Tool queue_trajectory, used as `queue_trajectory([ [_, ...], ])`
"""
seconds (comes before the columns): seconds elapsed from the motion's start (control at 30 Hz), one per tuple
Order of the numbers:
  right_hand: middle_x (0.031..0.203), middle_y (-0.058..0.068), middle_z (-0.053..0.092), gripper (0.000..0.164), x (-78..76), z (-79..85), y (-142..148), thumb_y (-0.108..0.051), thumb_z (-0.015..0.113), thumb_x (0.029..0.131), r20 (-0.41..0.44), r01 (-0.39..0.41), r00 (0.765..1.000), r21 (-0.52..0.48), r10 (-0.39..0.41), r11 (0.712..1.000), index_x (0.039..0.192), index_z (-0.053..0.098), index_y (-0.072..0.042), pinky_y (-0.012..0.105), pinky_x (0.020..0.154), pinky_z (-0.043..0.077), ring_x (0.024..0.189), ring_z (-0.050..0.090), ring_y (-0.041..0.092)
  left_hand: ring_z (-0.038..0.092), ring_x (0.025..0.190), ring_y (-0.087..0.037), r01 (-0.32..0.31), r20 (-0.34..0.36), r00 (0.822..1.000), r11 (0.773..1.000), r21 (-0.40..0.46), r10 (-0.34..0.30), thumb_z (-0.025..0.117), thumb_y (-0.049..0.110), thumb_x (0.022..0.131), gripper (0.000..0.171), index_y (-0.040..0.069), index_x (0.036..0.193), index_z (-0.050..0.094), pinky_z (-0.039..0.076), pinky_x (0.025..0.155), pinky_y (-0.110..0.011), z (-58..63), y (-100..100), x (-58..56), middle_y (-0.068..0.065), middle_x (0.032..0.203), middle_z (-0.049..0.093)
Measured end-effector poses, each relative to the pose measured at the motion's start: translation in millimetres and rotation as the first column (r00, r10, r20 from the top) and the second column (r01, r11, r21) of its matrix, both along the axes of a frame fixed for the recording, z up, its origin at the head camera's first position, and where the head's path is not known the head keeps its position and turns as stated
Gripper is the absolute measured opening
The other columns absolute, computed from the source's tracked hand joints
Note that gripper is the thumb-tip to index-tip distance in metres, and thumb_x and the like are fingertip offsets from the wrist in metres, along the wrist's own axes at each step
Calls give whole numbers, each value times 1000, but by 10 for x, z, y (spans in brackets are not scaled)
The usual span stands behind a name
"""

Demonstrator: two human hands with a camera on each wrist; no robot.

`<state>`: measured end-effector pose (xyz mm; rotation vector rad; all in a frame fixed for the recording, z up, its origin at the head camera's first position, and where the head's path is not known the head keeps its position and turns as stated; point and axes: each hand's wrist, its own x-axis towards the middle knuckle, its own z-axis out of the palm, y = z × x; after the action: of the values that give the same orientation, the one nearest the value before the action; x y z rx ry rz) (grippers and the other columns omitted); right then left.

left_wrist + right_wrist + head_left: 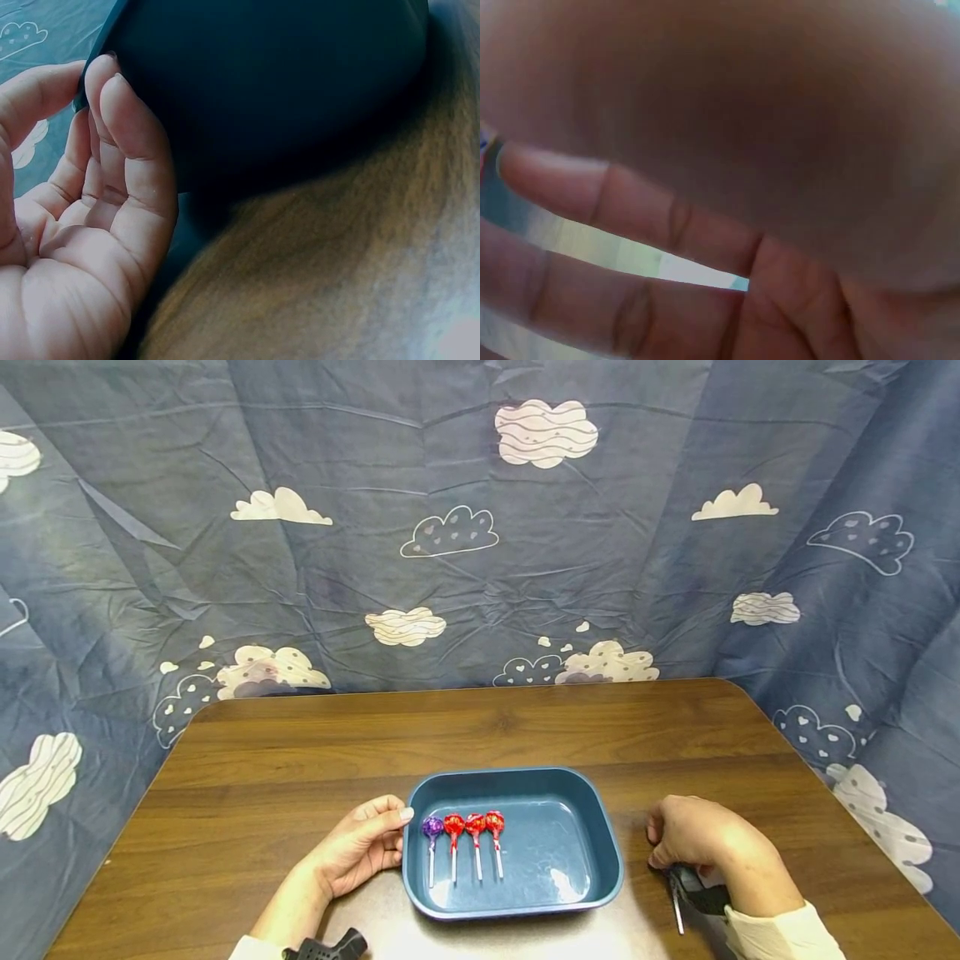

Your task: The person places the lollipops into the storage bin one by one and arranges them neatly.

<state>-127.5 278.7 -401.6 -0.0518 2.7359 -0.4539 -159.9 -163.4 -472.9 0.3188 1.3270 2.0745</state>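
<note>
A blue tray (525,914) stands on the table with one purple lollipop (432,828) and three red lollipops (475,825) lying in a row in its left half, sticks toward me. My left hand (363,843) grips the tray's left side, thumb at the rim and fingers against the outer wall, also seen close up in the left wrist view. Right of the tray, low over the table, my right hand (697,831) has its fingers curled round a lollipop (677,906). Only its white stick shows plainly; the head is hidden by the hand.
The brown wooden table (360,735) reaches back to a dark blue curtain (450,577) with cloud prints. A black wrist camera (330,947) is strapped below my left hand, and another dark device sits under my right wrist.
</note>
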Motion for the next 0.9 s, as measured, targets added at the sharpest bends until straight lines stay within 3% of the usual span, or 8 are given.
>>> queue_trajectory([
  [0.27, 60, -2, 54, 23, -21, -1, 7, -11, 80, 70, -95, -38, 995, 62, 43, 997, 71, 60, -20, 29, 47, 43, 47, 53, 14, 59, 71, -3, 2, -2, 1000, 1000, 3, -2, 50, 13, 106, 19, 21, 93, 61, 54, 69, -20, 9, 3, -1, 10, 82, 65],
  [0.4, 59, -3, 54, 23, -32, 6, 4, -12, 80, 70, -103, -27, 994, 63, 34, 998, 71, 59, -20, 29, 46, 43, 44, 53, 13, 59, 71, -3, 0, 1, 1000, 1000, 1, 0, 49, 12, 106, 19, 20, 93, 61, 54, 70, -20, 5, -2, 0, 10, 82, 65],
  [0.63, 63, -1, 56, 24, -27, 14, -4, -7, 81, 65, -102, -19, 994, 67, 25, 998, 71, 60, -19, 28, 48, 42, 52, 54, 15, 60, 71, -3, 1, 2, 1000, 1000, 0, -1, 49, 12, 106, 19, 20, 93, 61, 54, 70, -21, 5, 1, 0, 10, 82, 65],
  [0.9, 71, -2, 60, 22, -78, 18, 24, -12, 84, 66, -185, -87, 977, 118, 108, 989, 72, 64, -17, 34, 60, 43, 66, 52, 16, 60, 71, -3, -2, 13, 1000, 1000, 0, 2, 50, 12, 106, 19, 20, 93, 61, 54, 70, -21, 16, 2, 8, 10, 81, 65],
])
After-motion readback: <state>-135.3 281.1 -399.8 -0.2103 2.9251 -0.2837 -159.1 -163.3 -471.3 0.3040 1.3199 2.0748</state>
